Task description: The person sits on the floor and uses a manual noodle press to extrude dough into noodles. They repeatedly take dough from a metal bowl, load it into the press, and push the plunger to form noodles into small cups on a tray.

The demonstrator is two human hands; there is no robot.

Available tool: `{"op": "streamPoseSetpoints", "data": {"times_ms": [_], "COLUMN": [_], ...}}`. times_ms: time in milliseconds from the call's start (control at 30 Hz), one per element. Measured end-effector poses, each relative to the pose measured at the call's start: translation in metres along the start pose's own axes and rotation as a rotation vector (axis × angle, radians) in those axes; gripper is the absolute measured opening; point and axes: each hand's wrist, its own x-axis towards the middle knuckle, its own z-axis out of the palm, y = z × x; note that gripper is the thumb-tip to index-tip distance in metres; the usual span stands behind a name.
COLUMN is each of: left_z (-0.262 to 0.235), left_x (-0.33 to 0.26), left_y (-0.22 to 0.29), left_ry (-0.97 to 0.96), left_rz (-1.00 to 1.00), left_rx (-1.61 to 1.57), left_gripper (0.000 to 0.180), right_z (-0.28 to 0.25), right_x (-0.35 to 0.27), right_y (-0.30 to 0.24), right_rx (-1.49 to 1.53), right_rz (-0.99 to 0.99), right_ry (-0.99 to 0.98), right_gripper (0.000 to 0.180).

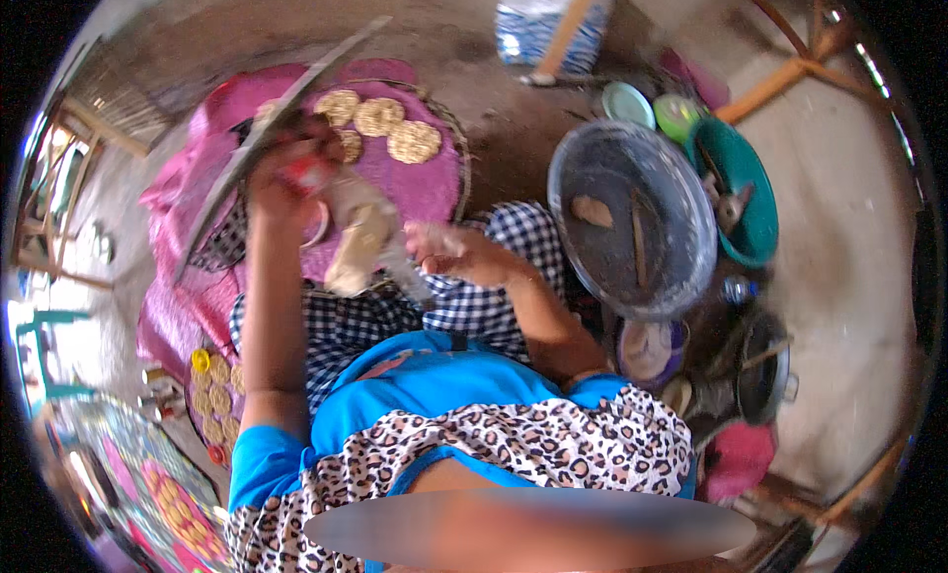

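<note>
My left hand [281, 183], blurred by motion, is closed near the top of a clear plastic bag [362, 193] that hangs over my lap. Inside the bag's lower part is a pale, dough-like mass [357, 249]. Something red [308, 173] shows at that hand's fingers; its kind is unclear. To the right of the bag is my right hand [462, 254], its fingers loosely curled and apart, with a whitish smear on them. A long grey stick [286, 99] slants past my left hand. Beyond lies a pink cloth-covered round tray [434, 183] bearing several flat, coiled pale pieces [379, 118].
At right stand a large grey basin [568, 237] with a stick in it, a teal basin [765, 212] and a dark pot [760, 395]. A purple-rimmed tub [676, 351] sits by my right elbow. More coiled pieces [212, 400] lie at lower left. A blue-white sack [523, 30] stands far back.
</note>
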Motion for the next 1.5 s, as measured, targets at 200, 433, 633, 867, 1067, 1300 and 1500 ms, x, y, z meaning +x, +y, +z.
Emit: {"op": "streamPoseSetpoints", "data": {"times_ms": [200,433,633,867,1067,1300,1500], "left_z": [0.002,-0.043,-0.103,-0.149,-0.163,-0.152,-0.084], "left_x": [-0.045,-0.114,-0.155,-0.178,-0.187,-0.169,-0.142], "left_y": [0.1,0.155,0.198,0.205,0.198,0.156,0.125], "left_ry": [-0.247,0.138,0.13,0.297,0.466,0.622,0.55], "left_rz": [0.051,0.252,0.2,0.221,0.196,0.243,0.203], "left_rx": [0.214,0.457,0.472,0.624,0.696,0.869,1.024], "left_gripper": [0.033,0.04,0.049,0.043,0.042,0.041,0.03], "right_z": [-0.17,-0.287,-0.323,-0.339,-0.293,-0.207,-0.114], "right_x": [-0.071,-0.104,-0.117,-0.121,-0.125,-0.071,-0.001], "right_y": [-0.032,0.123,0.253,0.202,0.092,0.02,-0.019], "right_rx": [-0.311,-1.228,-1.458,-0.19,0.633,0.787,0.603], "right_rz": [-0.139,0.814,0.57,0.493,-0.12,-0.17,-0.136], "right_ry": [0.507,0.428,0.213,1.111,0.803,0.518,0.501], "right_gripper": [0.046,0.039,0.053,0.037,0.033,0.025,0.042]}}
